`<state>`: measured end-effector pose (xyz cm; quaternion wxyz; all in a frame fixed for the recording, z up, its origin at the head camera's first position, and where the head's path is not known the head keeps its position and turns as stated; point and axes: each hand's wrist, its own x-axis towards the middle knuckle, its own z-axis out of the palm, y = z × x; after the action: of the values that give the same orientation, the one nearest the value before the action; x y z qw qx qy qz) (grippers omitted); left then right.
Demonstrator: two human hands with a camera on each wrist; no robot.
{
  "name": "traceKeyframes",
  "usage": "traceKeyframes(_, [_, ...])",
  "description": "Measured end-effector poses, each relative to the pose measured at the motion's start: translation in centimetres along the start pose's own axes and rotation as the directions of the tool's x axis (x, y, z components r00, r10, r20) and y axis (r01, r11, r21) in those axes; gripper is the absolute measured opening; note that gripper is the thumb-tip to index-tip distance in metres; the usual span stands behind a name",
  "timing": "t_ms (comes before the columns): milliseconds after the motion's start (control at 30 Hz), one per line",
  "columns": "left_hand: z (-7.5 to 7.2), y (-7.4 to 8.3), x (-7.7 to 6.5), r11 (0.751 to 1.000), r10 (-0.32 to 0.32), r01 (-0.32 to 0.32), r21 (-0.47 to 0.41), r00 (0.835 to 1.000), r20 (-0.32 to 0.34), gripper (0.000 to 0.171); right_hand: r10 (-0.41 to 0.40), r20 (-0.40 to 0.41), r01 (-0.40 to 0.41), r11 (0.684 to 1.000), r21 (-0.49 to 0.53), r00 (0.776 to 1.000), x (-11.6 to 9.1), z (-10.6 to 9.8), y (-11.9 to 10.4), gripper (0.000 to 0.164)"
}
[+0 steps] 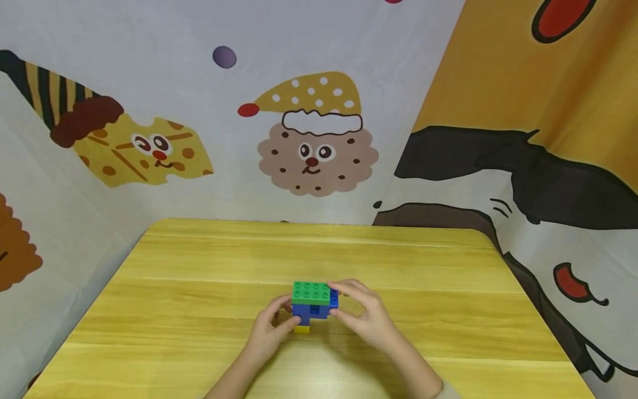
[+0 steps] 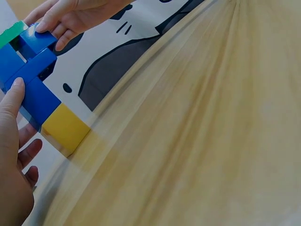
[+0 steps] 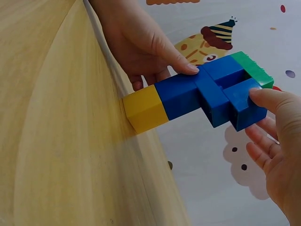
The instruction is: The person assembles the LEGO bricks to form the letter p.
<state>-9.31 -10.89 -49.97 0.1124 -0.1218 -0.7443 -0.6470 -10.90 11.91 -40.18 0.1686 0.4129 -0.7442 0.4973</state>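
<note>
A small build of toy building bricks stands upright near the middle of the table in the head view. Its top is a green studded brick. Under that come several blue bricks, with one jutting out to the side, and a yellow brick forms the foot at the tabletop. My left hand pinches the blue column, its thumb on the near face. From the other side, my right hand grips the upper blue brick beside the green one, thumb and fingers on opposite faces.
The wooden table has rounded far corners. Behind it hangs a pale cloth printed with cartoon food and a large cartoon animal, falling close to the table's back and side edges.
</note>
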Motion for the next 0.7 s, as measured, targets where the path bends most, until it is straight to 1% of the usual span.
traceKeyframes(133, [0.0, 0.2, 0.0, 1.0, -0.015, 0.015, 0.004, 1.0, -0.007, 0.038, 0.009, 0.001, -0.009, 1.0, -0.005, 1.0, 0.0, 0.0, 0.0, 0.052])
traceKeyframes(267, [0.2, 0.8, 0.1, 1.0, -0.026, 0.026, 0.008, 1.0, -0.013, 0.038, 0.025, -0.001, -0.025, 1.0, -0.008, 1.0, 0.1, -0.1, 0.0, 0.051])
traceKeyframes(433, [0.3, 1.3, 0.3, 1.0, 0.002, -0.002, 0.015, 1.0, -0.018, 0.037, 0.029, -0.01, -0.029, 1.0, -0.007, 1.0, 0.4, -0.2, -0.1, 0.05])
traceKeyframes(533, [0.4, 1.1, 0.3, 1.0, 0.022, -0.022, 0.008, 1.0, -0.018, 0.036, 0.043, -0.014, -0.043, 0.999, -0.005, 0.999, 0.6, -0.3, 0.0, 0.048])
traceKeyframes(700, [0.6, 0.5, 0.1, 0.999, 0.049, -0.05, -0.017, 0.999, -0.023, 0.033, 0.091, -0.005, -0.091, 0.996, 0.006, 0.996, 0.8, -0.5, 0.3, 0.047])
